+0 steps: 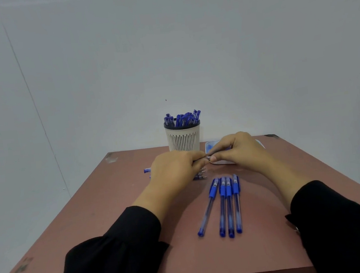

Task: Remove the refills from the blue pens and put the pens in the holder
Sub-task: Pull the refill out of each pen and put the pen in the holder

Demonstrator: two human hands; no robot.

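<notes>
**Both hands on one pen, four more waiting near the body**

The table (123, 242) carries everything. At its far edge, beyond the grip, stands the holder (183, 139), a slotted pale cup already crowded with blue pens (182, 119) standing cap-end up. Just right of it, and partly hidden under the right hand, lies a shallow white tray (211, 147) with something blue in it; what exactly cannot be told.

The left hand (173, 170) and the right hand (240, 149) meet in front of the holder, fingertips nearly touching. Each is curled around an end of one pen (208, 157), which shows only as a short grey sliver between them, so the grip is a two-handed pinch on that pen. Whether it is being unscrewed or pulled apart cannot be told.

Nearer the body than the grip, and slightly right, four capped pens (226, 204) lie side by side, touching or nearly so. Under and just left of the left hand lie thin pieces with metal tips (201, 175), probably pulled refills, and one blue end (147, 170) pokes out past the knuckles.

A pen like this is likely light, stiff and smooth plastic, prone to rolling. The rubbery blue sleeve near the tip should give the surest hold, with the other hand on the clear barrel. The refill is thin and would bend if levered sideways, so a straight pull seems wise.
</notes>
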